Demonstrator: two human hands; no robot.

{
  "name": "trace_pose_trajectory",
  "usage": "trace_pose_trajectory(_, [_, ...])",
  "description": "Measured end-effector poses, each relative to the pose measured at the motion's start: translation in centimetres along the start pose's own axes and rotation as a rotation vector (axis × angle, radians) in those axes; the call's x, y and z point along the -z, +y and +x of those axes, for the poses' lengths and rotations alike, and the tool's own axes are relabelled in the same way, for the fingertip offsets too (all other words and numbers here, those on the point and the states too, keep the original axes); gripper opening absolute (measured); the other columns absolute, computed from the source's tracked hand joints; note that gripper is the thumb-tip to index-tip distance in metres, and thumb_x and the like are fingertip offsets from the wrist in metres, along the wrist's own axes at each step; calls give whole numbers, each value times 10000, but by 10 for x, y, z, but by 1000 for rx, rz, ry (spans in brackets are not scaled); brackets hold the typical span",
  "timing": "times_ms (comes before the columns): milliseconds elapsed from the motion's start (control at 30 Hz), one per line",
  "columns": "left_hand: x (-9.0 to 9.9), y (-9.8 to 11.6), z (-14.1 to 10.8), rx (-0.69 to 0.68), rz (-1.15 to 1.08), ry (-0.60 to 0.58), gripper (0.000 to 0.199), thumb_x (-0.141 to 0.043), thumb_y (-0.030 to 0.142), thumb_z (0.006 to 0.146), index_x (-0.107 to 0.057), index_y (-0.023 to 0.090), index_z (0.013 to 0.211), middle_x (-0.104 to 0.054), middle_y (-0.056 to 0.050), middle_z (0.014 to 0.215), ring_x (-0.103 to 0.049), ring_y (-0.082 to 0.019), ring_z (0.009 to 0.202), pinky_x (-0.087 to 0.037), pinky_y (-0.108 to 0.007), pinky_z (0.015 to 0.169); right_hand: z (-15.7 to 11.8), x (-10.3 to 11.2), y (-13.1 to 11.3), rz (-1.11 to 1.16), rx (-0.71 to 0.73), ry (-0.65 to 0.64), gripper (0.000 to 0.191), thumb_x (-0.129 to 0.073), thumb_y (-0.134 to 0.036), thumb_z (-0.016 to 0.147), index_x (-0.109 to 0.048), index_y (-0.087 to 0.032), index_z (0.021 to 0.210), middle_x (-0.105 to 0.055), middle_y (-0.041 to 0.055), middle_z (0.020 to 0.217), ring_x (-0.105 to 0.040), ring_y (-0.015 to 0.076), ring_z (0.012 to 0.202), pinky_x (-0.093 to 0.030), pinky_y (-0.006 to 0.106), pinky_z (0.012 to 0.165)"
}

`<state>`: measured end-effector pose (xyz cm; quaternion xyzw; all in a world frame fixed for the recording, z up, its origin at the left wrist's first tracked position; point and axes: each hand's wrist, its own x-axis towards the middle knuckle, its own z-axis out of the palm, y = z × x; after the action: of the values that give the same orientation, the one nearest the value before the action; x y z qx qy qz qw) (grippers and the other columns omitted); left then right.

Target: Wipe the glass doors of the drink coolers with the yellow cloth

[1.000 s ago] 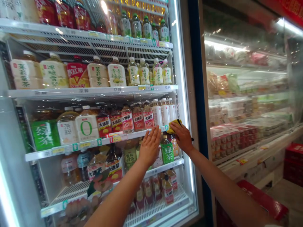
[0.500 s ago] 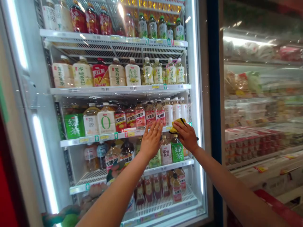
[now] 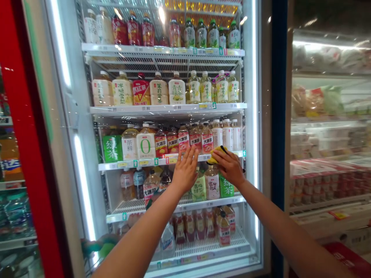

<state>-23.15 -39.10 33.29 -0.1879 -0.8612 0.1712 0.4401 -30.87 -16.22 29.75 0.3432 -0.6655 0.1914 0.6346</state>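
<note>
My left hand lies flat with fingers stretched upward against the glass door of a lit drinks fridge. To its right, my right hand grips a yellow cloth with black edging and presses it to the same glass. Behind the glass, around hand height, a white shelf carries bottled drinks, among them a large bottle marked 0 and a green-labelled bottle. My hands and forearms hide parts of the lower shelves.
Bottles of tea fill further shelves above and below. A dark blue post divides this fridge from an open chiller with packed goods at right. At left stand a red frame and another drinks shelf.
The view has turned left, so the fridge appears further right and the red frame shows more. Relative to the shelves behind, both hands and the cloth sit further left on the glass.
</note>
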Motion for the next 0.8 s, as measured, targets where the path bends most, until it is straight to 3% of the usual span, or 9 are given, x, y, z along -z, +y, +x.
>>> trace_pose_trajectory(133, [-2,-9,-11,33,-3,24,1022,-655,312,873,-8,129,1643,-59,-167,1717,-2,-293,1599,-118,-556,1288,31,-7,8,-27,-177,178,486,-543,-192,933,-627,-311,1397,-673,35,1381,-585,315,1218,-452,502,1047])
trace_pose_trajectory(233, [-1,-12,-18,69,-15,44,1009,-631,312,892,18,127,1641,-43,-174,1714,3,-284,1598,-157,-552,1280,51,-25,-10,-20,-238,227,525,-515,-177,934,-588,-290,1442,-648,62,1408,-572,323,1220,-449,512,1047])
trace_pose_trajectory(367, [4,-13,-25,88,-10,10,966,-627,295,894,-42,122,1643,-35,-159,1717,25,-271,1598,-154,-546,1282,21,-31,-36,4,-63,65,532,-518,-182,945,-567,-327,1454,-641,27,1421,-548,312,1289,-447,467,1067])
trace_pose_trajectory(433, [6,-14,-26,93,-9,-17,949,-630,290,893,-72,120,1642,-35,-154,1719,22,-273,1598,-141,-541,1285,1,-24,-34,12,11,19,518,-528,-169,936,-596,-334,1422,-660,30,1381,-559,301,1276,-459,447,1054])
trace_pose_trajectory(500, [7,-16,-26,94,-10,-36,934,-628,300,898,-92,117,1640,-36,-159,1719,15,-279,1598,-120,-542,1287,-2,-17,-25,10,1,50,483,-540,-164,924,-644,-321,1369,-682,54,1299,-589,294,1206,-484,448,1016])
trace_pose_trajectory(600, [5,-18,-25,80,-10,-39,933,-621,329,907,-84,119,1640,-42,-166,1719,18,-281,1598,-83,-552,1289,31,-19,-16,7,-122,176,433,-551,-168,907,-697,-289,1296,-683,80,1191,-598,294,1127,-503,473,980])
trace_pose_trajectory(667, [4,-18,-25,83,-19,-17,952,-618,337,909,-51,119,1641,-50,-169,1719,21,-282,1598,-77,-554,1289,63,-30,-24,25,-212,266,452,-534,-135,894,-700,-265,1294,-681,90,1194,-587,295,1132,-494,482,1006])
trace_pose_trajectory(733, [3,-18,-27,112,-35,18,970,-611,341,915,-10,109,1640,-65,-179,1717,5,-293,1599,-78,-565,1287,81,-42,-41,43,-228,250,484,-518,-116,897,-677,-266,1329,-677,84,1257,-564,301,1193,-465,489,1062])
trace_pose_trajectory(800, [5,-20,-30,149,-46,51,978,-600,350,924,18,87,1635,-84,-197,1712,-16,-308,1599,-82,-576,1284,79,-49,-61,62,-175,157,497,-506,-115,916,-656,-283,1359,-664,62,1337,-539,305,1262,-435,488,1105])
